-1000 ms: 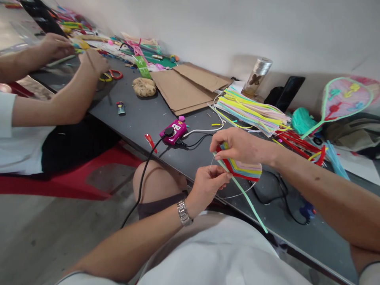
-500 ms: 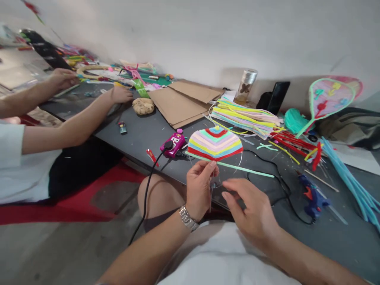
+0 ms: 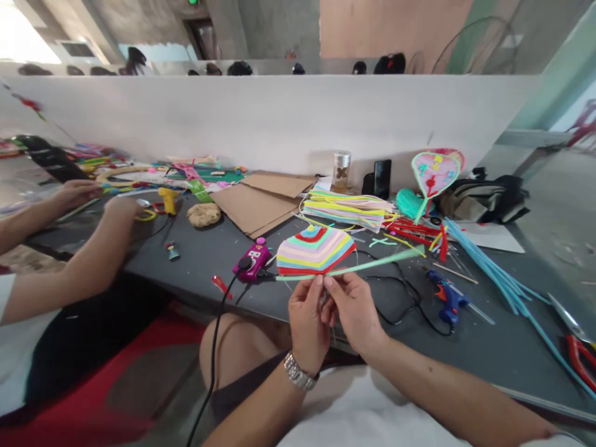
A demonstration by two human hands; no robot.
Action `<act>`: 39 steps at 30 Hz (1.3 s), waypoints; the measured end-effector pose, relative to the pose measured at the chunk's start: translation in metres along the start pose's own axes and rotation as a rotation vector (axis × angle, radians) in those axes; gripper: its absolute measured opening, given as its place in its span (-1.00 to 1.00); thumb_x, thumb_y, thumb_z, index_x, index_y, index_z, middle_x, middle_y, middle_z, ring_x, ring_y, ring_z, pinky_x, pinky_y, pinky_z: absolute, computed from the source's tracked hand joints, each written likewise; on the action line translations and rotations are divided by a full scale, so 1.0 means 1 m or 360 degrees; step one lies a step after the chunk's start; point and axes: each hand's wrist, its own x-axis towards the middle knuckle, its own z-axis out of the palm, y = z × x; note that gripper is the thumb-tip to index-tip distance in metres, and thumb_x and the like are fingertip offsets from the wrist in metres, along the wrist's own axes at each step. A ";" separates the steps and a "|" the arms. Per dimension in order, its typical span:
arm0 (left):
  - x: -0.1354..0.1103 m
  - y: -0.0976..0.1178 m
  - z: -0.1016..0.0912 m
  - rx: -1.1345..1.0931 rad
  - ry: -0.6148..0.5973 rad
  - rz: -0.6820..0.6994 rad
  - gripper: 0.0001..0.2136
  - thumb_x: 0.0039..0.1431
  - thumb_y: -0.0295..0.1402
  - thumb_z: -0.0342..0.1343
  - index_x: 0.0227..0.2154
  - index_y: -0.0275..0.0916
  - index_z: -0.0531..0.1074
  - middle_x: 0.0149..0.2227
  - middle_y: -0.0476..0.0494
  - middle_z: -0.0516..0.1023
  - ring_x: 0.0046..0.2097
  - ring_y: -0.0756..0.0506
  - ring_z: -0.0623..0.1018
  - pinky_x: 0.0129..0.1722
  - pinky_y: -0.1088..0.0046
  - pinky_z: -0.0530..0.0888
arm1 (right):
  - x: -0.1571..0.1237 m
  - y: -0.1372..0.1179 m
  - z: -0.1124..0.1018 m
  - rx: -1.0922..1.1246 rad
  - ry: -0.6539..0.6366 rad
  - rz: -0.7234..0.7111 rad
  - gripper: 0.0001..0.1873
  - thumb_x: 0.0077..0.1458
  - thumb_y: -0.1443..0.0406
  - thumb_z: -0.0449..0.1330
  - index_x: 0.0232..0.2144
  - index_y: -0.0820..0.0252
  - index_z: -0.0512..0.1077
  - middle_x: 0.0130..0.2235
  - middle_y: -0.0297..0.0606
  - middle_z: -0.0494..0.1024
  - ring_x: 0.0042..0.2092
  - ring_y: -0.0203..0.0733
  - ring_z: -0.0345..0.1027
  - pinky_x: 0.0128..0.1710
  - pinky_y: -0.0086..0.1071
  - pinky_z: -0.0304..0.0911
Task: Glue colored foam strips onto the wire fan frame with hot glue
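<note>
A striped, fan-shaped panel of coloured pipe cleaners (image 3: pixel 316 251) is held up over the table's front edge. Across its bottom point runs a mint-green pipe cleaner (image 3: pixel 382 262), its right end sticking out past the panel. Thumb and fingers of my left hand (image 3: pixel 308 316) pinch the pipe cleaner at that point. My right hand (image 3: pixel 356 310) pinches right beside it, the two thumb tips nearly touching. Thin clear strands hang below the fingers. What lies behind the fingertips is hidden.
A blue glue gun (image 3: pixel 447 295) lies to the right with its cord. Red-handled pliers (image 3: pixel 580 354) sit at the far right. Behind are a pipe-cleaner bundle (image 3: pixel 347 208), cardboard (image 3: pixel 261 205) and a bottle (image 3: pixel 341 171). A magenta power socket (image 3: pixel 254 261) is left; a co-worker's arms (image 3: pixel 88 261) reach beyond.
My right hand has come in from the right and closed beside my left at the panel's bottom point. The green pipe cleaner's right end now tilts upward. The camera view has lifted and turned right.
</note>
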 end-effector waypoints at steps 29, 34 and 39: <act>0.016 0.008 -0.028 0.0535 -0.0012 0.0553 -0.80 0.10 -0.19 0.38 -0.39 -0.24 0.66 -0.36 -0.06 0.69 -0.30 -0.07 0.58 -0.14 0.40 0.51 | 0.009 -0.018 -0.016 -0.0048 -0.0064 -0.0088 -0.61 -0.07 0.04 0.47 -0.49 0.23 0.50 -0.52 -0.33 0.55 -0.68 -0.49 0.07 -0.71 -0.48 -0.06; 0.013 0.011 -0.027 0.0545 -0.0054 0.0543 -0.77 0.12 -0.15 0.36 -0.35 -0.24 0.67 -0.31 -0.09 0.70 -0.24 -0.11 0.61 -0.08 0.35 0.52 | 0.011 -0.021 -0.015 -0.0056 -0.0055 -0.0037 -0.61 -0.10 0.04 0.48 -0.50 0.24 0.52 -0.49 -0.29 0.57 -0.68 -0.49 0.07 -0.70 -0.47 -0.04; 0.016 0.018 -0.033 0.0589 -0.0010 0.0624 -0.82 0.11 -0.20 0.37 -0.36 -0.21 0.66 -0.33 -0.05 0.69 -0.28 -0.05 0.58 -0.16 0.45 0.50 | 0.011 -0.022 -0.016 -0.0053 -0.0019 -0.0021 -0.57 -0.13 0.02 0.48 -0.53 0.25 0.51 -0.51 -0.27 0.57 -0.68 -0.49 0.04 -0.69 -0.46 -0.07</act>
